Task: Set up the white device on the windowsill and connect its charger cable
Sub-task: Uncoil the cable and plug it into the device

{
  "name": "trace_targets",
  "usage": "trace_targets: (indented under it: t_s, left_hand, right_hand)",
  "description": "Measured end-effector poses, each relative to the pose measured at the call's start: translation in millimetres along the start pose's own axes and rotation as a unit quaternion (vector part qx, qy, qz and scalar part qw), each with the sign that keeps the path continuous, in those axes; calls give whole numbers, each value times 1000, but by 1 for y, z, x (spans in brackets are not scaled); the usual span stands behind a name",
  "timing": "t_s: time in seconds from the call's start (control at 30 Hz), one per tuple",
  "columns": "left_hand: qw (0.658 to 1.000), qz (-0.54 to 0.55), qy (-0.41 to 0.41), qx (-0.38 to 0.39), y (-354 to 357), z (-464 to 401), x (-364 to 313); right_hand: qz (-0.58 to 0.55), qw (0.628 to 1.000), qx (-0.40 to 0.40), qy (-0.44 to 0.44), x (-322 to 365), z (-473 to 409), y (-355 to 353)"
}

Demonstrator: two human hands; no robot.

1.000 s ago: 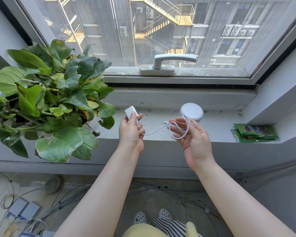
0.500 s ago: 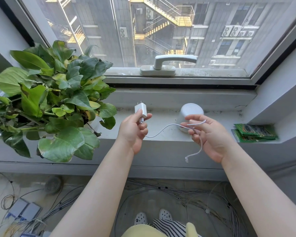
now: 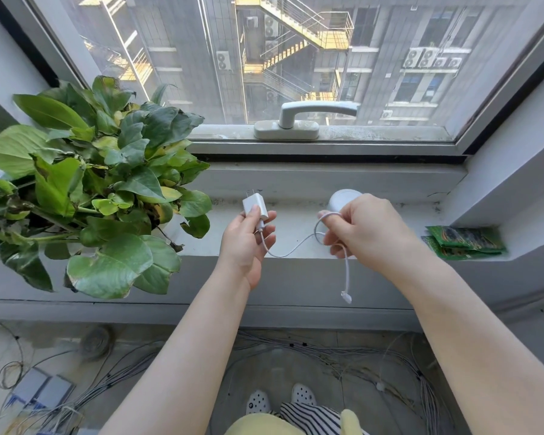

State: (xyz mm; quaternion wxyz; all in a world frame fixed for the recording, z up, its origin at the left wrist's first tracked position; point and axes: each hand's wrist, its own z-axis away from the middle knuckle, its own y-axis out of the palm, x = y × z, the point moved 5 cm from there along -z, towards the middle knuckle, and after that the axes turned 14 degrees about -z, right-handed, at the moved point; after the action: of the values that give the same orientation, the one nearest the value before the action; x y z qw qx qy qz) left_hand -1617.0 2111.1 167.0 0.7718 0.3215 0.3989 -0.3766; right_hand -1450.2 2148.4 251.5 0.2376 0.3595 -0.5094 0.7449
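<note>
Head view: the left hand is pinching a white plug adapter, prongs up. Its thin white cable is sagging across to the right hand, whose grip is closing round it, connector end dangling. The round white device is sitting on the windowsill behind that hand.

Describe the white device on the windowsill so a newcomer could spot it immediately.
Start at the window handle, then drop to the windowsill below it. The white device sits there, partly hidden behind the right hand. It is a small round-topped puck, unlike the boxy charger plug in the left hand.
</note>
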Motion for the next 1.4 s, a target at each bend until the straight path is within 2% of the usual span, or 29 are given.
trace_targets:
  t_s: [0.07,0.1,0.23,0.37,0.53,0.63,0.73,0.87,1.03,1.1,1.2,1.3,1.37,1.4]
  left_hand:
    - [1000,5,-3,-1,-1,-1,4]
    - [1000,4,-4,-1,-2,0,5]
    - [999,30,-10,17,-2,0,2]
    - [998,46,-7,31,-1,-1,-2]
    - [1000,6,-16,-20,-6,-3,0]
    - [995,-83,-53,-21,-8,-2,5]
    - [989,-125,-81,25,-5,3,4]
    - [983,-56,-123,125,6,7,-1]
    - [974,35,-148,166,13,6,-3]
    - [977,10,-159,142,8,0,2]
    - [984,-28,-151,90,-1,-7,9]
    - [977,104,-156,100,1,-10,9]
    - [957,187,-176,138,4,-7,5]
    - [951,189,-183,164,5,-5,2]
  right_hand:
    - [117,992,-43,-10,7,-1,-8]
    - [116,992,-45,-3,9,-1,-11]
    - [-80,996,-10,25,1,-6,-13]
    - [-178,984,4,9,-5,-9,-6]
    - [-384,921,-3,-61,1,-9,-4]
    - [-360,924,-6,-129,6,-7,0]
    - [-299,935,0,-192,9,-2,9]
    - [-266,932,90,-231,8,8,23]
    - [-242,923,202,-223,-4,17,37]
    - [-236,925,185,-234,-5,18,35]
    - [-317,925,88,-189,-9,12,19]
    - [-371,921,-10,-120,-14,1,3]
    - [-368,927,-28,-66,-18,-5,-3]
    - [-353,934,-32,-43,-21,-8,-4]
